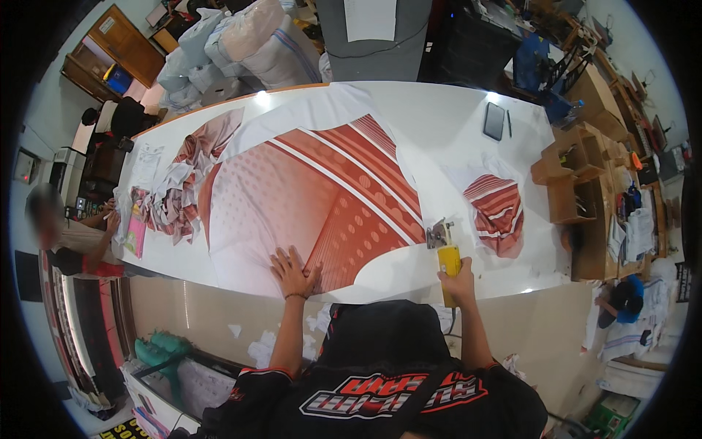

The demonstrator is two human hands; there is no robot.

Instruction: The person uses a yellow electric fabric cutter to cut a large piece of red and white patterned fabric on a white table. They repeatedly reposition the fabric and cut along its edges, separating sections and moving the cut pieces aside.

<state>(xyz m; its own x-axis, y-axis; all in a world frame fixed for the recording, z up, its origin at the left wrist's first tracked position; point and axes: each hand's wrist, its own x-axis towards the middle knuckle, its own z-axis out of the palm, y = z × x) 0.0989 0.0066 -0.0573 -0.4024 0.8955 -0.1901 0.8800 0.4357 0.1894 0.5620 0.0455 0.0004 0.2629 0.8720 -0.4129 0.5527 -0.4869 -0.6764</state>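
Observation:
A large piece of printed fabric (292,183), rust-red and white with stripes and dots, lies spread over the white table (453,124). My left hand (294,272) rests flat on its near edge, fingers spread. In my right hand (458,282) is a yellow electric fabric cutter (448,262), gripped round its body. The cutter's metal head (439,234) stands at the fabric's right corner; whether the blade touches the cloth I cannot tell. Right of the cutter lies a smaller cut piece of the same striped fabric (497,212), on white cloth.
Crumpled fabric scraps (175,190) are heaped at the table's left end, near another person (88,245). A phone (493,121) and a pen (510,123) lie at the far right. Cardboard boxes (574,175) stand beyond the right edge. The cutter's cord (453,320) hangs down toward me.

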